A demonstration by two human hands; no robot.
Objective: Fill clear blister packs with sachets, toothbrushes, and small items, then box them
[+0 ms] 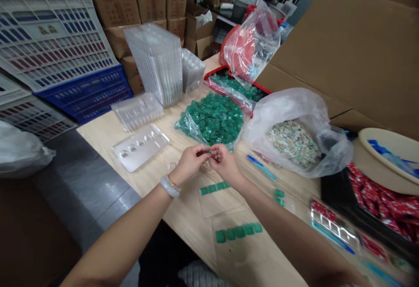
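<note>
My left hand [190, 161] and my right hand [224, 161] meet over the table, fingertips pinched together. Whatever lies between the fingers is too small to make out. Just beyond them is a heap of green translucent pieces [216, 117] on clear plastic film. Nearer to me, a row of green square pieces [212, 188] lies in a clear plastic tray [216, 206]. Closer still, a second row of green squares [240, 233] sits in another clear tray [229, 256]. A clear tray with several hollows [140, 148] lies left of my hands.
Stacked clear trays [157, 64] stand at the back left. A plastic bag of small pale strips [294, 143], blue pens [262, 167] and a cream basin [386, 160] are on the right. Crates [62, 38] stand beyond the left edge; a cardboard sheet [353, 47] rises at right.
</note>
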